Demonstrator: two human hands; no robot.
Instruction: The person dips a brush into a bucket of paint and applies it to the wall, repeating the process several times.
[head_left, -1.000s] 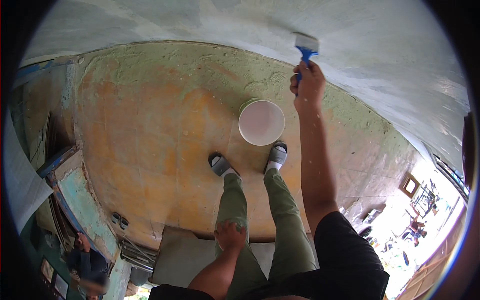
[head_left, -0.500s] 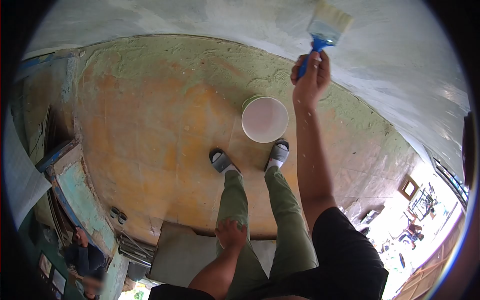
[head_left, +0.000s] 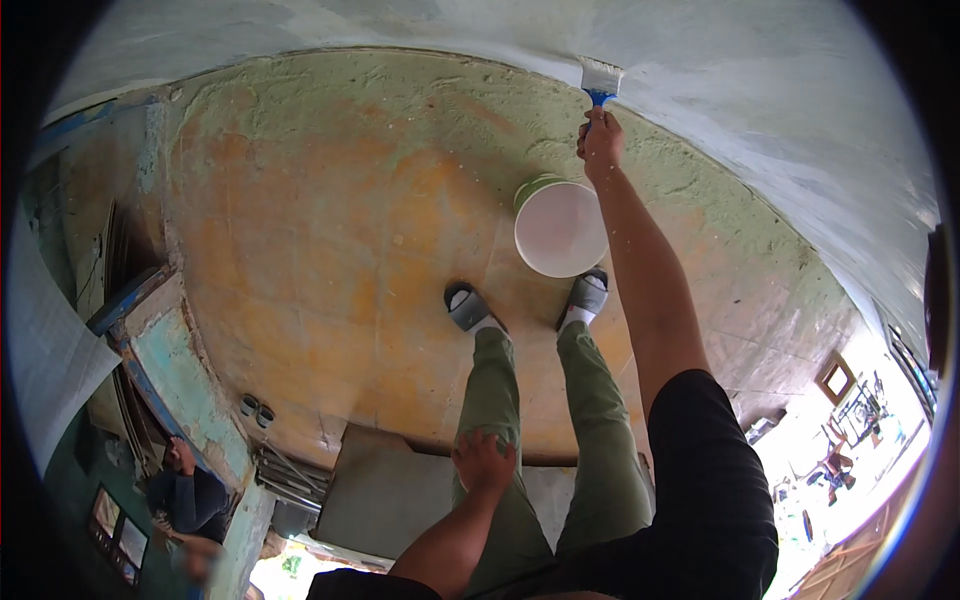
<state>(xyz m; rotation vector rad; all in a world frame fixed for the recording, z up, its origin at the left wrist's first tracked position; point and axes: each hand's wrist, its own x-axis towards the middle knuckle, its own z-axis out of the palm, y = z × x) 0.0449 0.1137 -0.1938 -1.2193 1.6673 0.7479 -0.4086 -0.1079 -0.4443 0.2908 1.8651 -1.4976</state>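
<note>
My right hand is closed around the blue handle of a wide paintbrush. The brush's bristles meet the grey-white wall near its lower edge. Resting on my left thigh, my left hand has its fingers spread and holds nothing. A bucket with whitish contents stands on the floor just below my right hand, and my right forearm partly covers its right rim. White specks dot that forearm.
My slippered feet stand on the stained orange-green floor near the bucket. Behind me is a grey slab beside stacked metal tubes. A pair of slippers lies to the left. Another person is beyond the doorway at lower left.
My right hand has brought the brush down and left, from higher on the wall to near its base. My left hand stays on my thigh. The view has shifted slightly.
</note>
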